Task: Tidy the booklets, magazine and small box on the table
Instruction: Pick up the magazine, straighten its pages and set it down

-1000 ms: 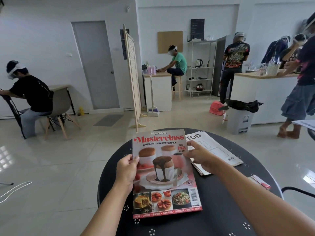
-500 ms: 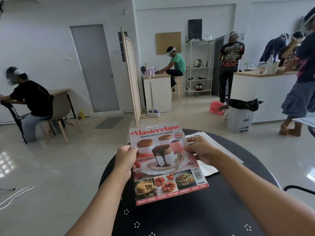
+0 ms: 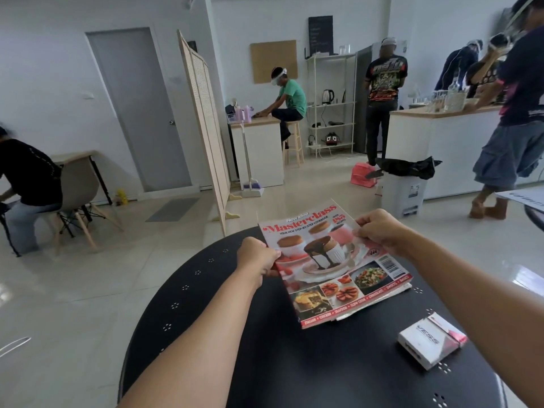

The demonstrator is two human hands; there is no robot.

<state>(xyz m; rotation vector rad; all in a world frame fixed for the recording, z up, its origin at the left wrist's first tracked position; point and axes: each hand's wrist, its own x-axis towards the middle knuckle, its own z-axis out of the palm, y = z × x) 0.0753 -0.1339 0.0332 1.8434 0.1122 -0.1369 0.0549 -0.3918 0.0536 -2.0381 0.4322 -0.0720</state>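
The red Masterclass cookbook magazine (image 3: 332, 263) lies turned clockwise over the far right part of the round black table (image 3: 206, 304). My left hand (image 3: 259, 257) grips its left edge and my right hand (image 3: 379, 229) grips its upper right edge. White booklets (image 3: 379, 304) lie under the magazine, with only their edges showing along its lower right side. A small white and pink box (image 3: 431, 340) marked VESS lies flat on the table near my right forearm, apart from the magazine.
Beyond the table stand a folding wooden screen (image 3: 206, 122), a grey bin with a black bag (image 3: 404, 189) and a white counter (image 3: 441, 148). Several people sit or stand around the room. Another table edge with paper (image 3: 527, 201) shows at far right.
Both hands carried the magazine to the right and turned it clockwise, so it now covers the white booklets. The small box has come into view at lower right as the camera shifted.
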